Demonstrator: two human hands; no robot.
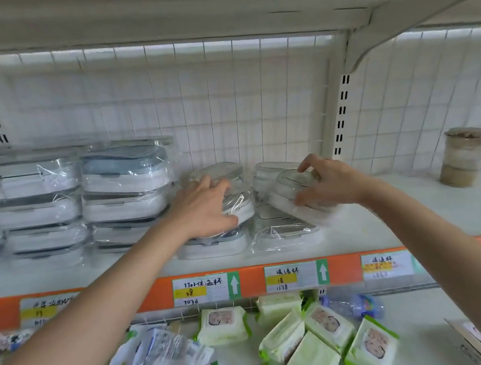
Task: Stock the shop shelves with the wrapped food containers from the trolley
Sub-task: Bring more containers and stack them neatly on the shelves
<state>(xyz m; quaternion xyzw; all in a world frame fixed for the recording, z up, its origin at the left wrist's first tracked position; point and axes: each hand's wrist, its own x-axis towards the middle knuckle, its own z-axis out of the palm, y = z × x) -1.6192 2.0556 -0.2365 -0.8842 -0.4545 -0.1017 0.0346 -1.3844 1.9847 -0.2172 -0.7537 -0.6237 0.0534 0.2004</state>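
The wrapped food containers I saw were shallow, rounded-rectangle boxes, white bodies under grey or clear lids, each sealed in glossy crinkled film. Two tall stacks (125, 196) stood at the left of the shelf (382, 225), and further stacks ran off the left edge.

My left hand (206, 207) lay on a tilted container (235, 209) near the middle of the shelf, fingers spread across its lid and thumb hooked under its front edge, so the hand gripped it. That container leaned on a flat one (214, 245) beneath it, with another (218, 171) behind the fingertips.

My right hand (325, 180) held a second tilted container (292, 191) just to the right: thumb at the lower near edge, curled fingers on the lid, index finger raised off it. This box rested slanted on a flat container (284, 231) on the shelf, and one more (273, 169) stood behind it. The two held containers sat side by side, close but apart.

Far right on the same shelf stood a lidded plastic cup (464, 157) of brownish drink. Handwritten price tags (202, 289) hung on the orange shelf edge, and green wipe packs (328, 340) lay on the shelf below.
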